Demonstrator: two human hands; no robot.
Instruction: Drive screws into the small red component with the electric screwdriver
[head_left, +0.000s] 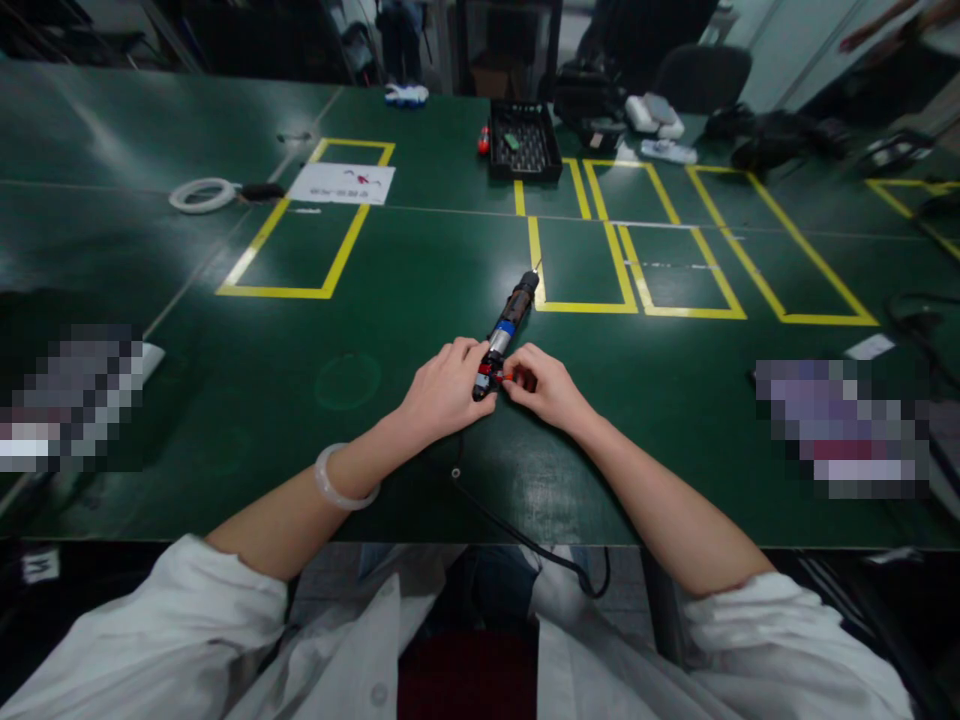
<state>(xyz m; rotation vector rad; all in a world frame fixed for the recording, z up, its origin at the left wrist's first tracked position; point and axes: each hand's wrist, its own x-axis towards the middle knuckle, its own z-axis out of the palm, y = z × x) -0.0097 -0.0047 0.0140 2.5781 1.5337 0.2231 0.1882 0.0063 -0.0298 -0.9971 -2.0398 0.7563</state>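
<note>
A slim electric screwdriver (pixel 501 335), black with a blue band and a silver section, lies slantwise on the green table, its thin bit pointing away to the upper right. My left hand (pixel 446 392) grips the rear part from the left, the thumb near its back end. On the other side, my right hand (pixel 553 390) is closed in a pinch at a small red-orange piece (pixel 508 378) beside the tool's rear. The fingers hide most of that piece, so its kind does not show. A black cord (pixel 517 537) runs below my hands and hangs over the front edge.
Yellow tape outlines mark the green table (pixel 420 260). Farther back are a black tray (pixel 525 165) with small parts, a red object (pixel 484 140), a white sheet (pixel 343 184) and a coiled white cable (pixel 201 196). Pixelated objects lie at the left and right.
</note>
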